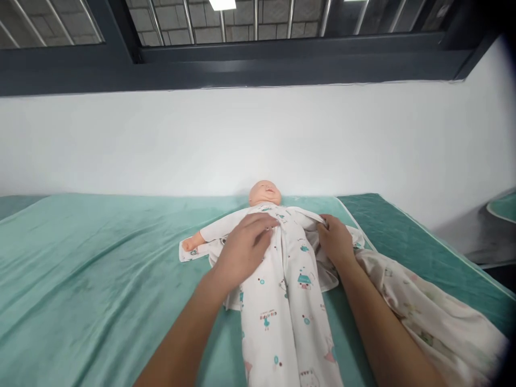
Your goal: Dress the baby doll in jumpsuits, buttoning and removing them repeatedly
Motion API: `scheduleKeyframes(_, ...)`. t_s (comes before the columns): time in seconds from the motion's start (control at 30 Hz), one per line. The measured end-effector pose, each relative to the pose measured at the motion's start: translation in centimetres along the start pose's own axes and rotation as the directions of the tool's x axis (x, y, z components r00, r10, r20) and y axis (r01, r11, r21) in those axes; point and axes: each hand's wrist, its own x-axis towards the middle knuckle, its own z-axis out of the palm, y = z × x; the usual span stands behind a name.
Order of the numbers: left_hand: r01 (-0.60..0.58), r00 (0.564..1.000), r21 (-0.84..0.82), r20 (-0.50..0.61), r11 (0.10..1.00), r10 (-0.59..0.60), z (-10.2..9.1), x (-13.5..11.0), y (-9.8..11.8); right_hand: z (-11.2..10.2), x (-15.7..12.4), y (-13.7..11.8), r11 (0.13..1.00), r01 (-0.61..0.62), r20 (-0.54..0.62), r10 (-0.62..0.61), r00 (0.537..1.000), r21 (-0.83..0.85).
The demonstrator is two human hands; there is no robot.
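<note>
A baby doll (264,193) lies on its back on a green sheet (100,258), head toward the wall. It wears a white printed romper (282,301) with small coloured pictures. My left hand (244,247) rests flat on the doll's chest, fingers stretched toward the middle seam. My right hand (336,239) is closed on the romper's edge at the doll's far side, fingers curled into the cloth. The doll's one bare hand (188,244) sticks out to the left.
A second pale printed cloth (435,317) lies crumpled under my right forearm at the bed's right edge. A white wall (258,140) runs behind the bed, with a dark-framed barred window (258,48) above. The bed ends at the right (443,242).
</note>
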Motion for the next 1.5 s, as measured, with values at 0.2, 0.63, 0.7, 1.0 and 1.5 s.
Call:
scheduleKeyframes(0.2, -0.220, 0.919, 0.472, 0.395, 0.854, 0.019, 3.3, 6.7, 5.4, -0.5, -0.2, -0.9, 0.999, -0.006, 0.033, 0.007, 0.999, -0.040)
scheduleKeyframes(0.63, -0.286, 0.782, 0.577, 0.602, 0.765, -0.162, 9.5, 14.1, 4.8, -1.5, -0.5, -1.2, 0.996, -0.041, 0.026, 0.043, 0.999, -0.081)
scheduleKeyframes(0.7, -0.295, 0.758, 0.585, 0.624, 0.756, -0.187, 8.7, 14.7, 4.7, -1.8, -0.3, -0.9, 0.992, -0.094, 0.020, 0.096, 0.995, -0.081)
scheduleKeyframes(1.0, -0.417, 0.697, 0.536, 0.707, 0.734, -0.121, 10.8, 14.9, 4.8, -1.7, 0.2, -0.5, 0.987, -0.161, 0.085, 0.161, 0.983, -0.008)
scheduleKeyframes(1.5, -0.511, 0.776, 0.592, 0.629, 0.623, 0.039, 8.0, 14.3, 3.5, -1.1, 0.6, 1.2, 0.937, -0.232, 0.049, 0.227, 0.973, 0.263)
